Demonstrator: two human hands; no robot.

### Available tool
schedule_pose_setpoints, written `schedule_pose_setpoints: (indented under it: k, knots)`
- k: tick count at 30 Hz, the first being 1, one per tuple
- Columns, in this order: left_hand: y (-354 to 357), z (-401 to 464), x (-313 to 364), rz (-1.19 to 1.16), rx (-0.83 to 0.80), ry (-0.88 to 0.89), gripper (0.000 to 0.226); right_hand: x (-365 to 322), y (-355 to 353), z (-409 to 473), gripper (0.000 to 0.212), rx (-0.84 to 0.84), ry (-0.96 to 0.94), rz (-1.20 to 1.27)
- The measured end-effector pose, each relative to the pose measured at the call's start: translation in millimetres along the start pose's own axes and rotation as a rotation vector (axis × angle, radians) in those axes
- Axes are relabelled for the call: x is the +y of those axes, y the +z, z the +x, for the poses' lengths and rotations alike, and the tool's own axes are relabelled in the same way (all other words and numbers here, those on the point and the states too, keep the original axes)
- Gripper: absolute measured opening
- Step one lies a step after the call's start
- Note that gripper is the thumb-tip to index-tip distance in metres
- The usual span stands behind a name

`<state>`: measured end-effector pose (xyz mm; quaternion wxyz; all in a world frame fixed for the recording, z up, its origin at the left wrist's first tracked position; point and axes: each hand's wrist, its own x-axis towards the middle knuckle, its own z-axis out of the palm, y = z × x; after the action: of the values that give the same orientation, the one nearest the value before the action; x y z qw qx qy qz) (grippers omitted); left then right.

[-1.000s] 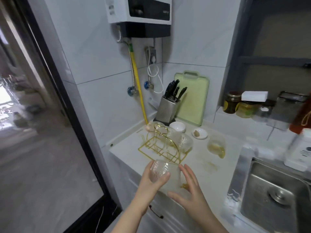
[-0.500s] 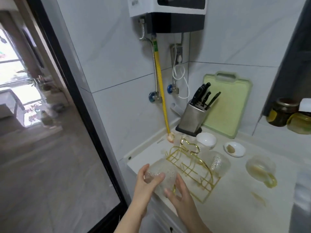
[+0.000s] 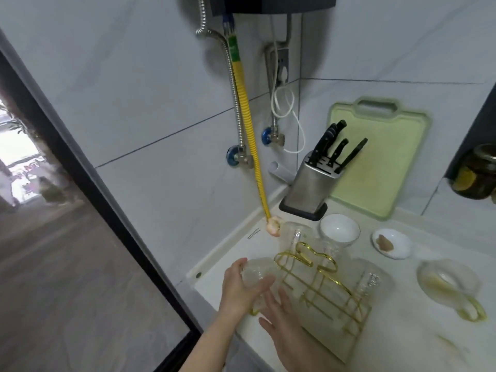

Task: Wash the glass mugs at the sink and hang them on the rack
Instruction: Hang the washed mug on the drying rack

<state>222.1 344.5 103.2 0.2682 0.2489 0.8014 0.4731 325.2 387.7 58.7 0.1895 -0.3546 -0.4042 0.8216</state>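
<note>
My left hand (image 3: pixel 237 288) grips a clear textured glass mug (image 3: pixel 259 271) held upside down at the near left end of the gold wire rack (image 3: pixel 322 291). My right hand (image 3: pixel 281 320) lies flat-fingered against the mug's near side, just below the rack's corner. Three more clear mugs hang on the rack: one on the right (image 3: pixel 371 280) and two at the back (image 3: pixel 294 234) (image 3: pixel 331 247). A dirty glass mug (image 3: pixel 448 284) with a gold handle and yellow residue stands on the counter (image 3: pixel 402 331) to the right.
A white bowl (image 3: pixel 339 228) and a small white dish (image 3: pixel 391 242) sit behind the rack. A steel knife block (image 3: pixel 312 189) and a green cutting board (image 3: pixel 375 157) lean at the back wall. A yellow hose (image 3: pixel 248 124) runs down the wall. The counter edge drops off at left.
My hands carried the mug from in front of me up to the rack's near left end. The view swung left and closer, and the sink left the frame.
</note>
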Motion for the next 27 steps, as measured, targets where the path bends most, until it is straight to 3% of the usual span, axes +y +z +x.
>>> schedule_pose_setpoints:
  k: [4, 11, 17, 20, 24, 27]
  knots:
    - [-3.6, 21.3, -8.7, 0.058, -0.135, -0.004, 0.073, 3.9, -2.2, 20.2, 0.048, 0.097, 0.038, -0.022]
    - [-12.9, 43.9, -20.9, 0.189, -0.301, 0.068, 0.051, 1.9, 17.3, 20.4, 0.029, 0.303, 0.033, 0.059]
    - [-12.8, 58.5, -32.4, 0.207, -0.325, 0.159, 0.041, 3.8, 26.1, 19.1, 0.039, 0.382, 0.047, 0.054]
    - [-15.4, 59.0, -31.8, 0.276, -0.297, 0.173, 0.045, 5.6, 28.0, 15.1, 0.031, 0.406, 0.038, 0.068]
    - [-17.3, 47.1, -18.1, 0.286, -0.188, 0.365, 0.047, 11.1, 23.1, 1.7, 0.016, 0.454, -0.007, 0.058]
    - [-9.4, 29.3, 5.2, 0.198, -0.207, 0.556, 0.044, 17.7, 9.0, -22.6, 0.012, 0.522, -0.045, 0.012]
